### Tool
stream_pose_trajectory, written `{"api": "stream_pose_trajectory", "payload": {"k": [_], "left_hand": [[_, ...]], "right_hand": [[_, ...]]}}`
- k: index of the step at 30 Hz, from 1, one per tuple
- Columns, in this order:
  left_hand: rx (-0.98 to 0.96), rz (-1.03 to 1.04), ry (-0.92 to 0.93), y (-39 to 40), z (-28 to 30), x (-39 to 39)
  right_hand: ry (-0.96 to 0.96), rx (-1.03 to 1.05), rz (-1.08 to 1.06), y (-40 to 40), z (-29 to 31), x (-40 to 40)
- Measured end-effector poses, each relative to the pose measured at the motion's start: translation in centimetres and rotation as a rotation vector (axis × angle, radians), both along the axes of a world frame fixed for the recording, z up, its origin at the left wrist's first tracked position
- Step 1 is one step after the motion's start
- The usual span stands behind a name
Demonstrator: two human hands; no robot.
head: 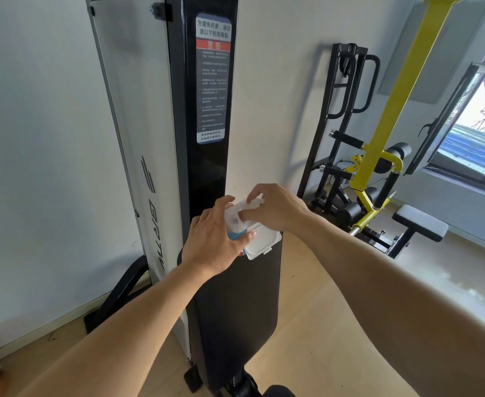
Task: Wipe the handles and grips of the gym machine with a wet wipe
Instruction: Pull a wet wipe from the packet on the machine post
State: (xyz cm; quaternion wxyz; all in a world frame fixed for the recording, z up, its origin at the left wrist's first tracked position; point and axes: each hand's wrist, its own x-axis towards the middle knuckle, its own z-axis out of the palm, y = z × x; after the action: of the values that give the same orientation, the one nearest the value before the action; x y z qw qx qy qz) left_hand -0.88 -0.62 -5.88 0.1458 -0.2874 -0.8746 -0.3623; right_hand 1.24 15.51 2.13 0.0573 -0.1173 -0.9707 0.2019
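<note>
My left hand [215,242] grips a pack of wet wipes [237,224], blue and white, with its white flip lid [264,243] hanging open to the lower right. My right hand [275,209] is over the top of the pack, its fingers pinching a white wipe [254,202] at the opening. Both hands are held in front of a tall black gym machine column [207,173] with a warning label [212,78]. A second machine with a yellow frame [393,110] and black foam grips [347,138] stands at the right.
A black padded bench [235,310] runs from the column toward me. A black rack [341,110] leans against the white wall. A small grey padded seat [420,226] sits on the wooden floor at the right. An open window [479,124] is at the far right.
</note>
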Motion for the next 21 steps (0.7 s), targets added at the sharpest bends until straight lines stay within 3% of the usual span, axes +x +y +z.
{"api": "stream_pose_trajectory", "payload": {"k": [5, 13, 16, 21], "left_hand": [[0.025, -0.019, 0.119, -0.1, -0.3, 0.1], [0.001, 0.009, 0.127, -0.1, -1.0, -0.4], [-0.106, 0.010, 0.144, -0.1, -0.6, -0.2], [-0.310, -0.027, 0.144, 0.2, 0.8, -0.2]], "right_hand": [[0.006, 0.094, -0.002, -1.1, 0.2, -0.1], [0.109, -0.294, -0.126, -0.1, 0.8, 0.0], [0.119, -0.480, -0.191, 0.3, 0.9, 0.3], [0.191, -0.525, -0.173, 0.5, 0.6, 0.5]]}}
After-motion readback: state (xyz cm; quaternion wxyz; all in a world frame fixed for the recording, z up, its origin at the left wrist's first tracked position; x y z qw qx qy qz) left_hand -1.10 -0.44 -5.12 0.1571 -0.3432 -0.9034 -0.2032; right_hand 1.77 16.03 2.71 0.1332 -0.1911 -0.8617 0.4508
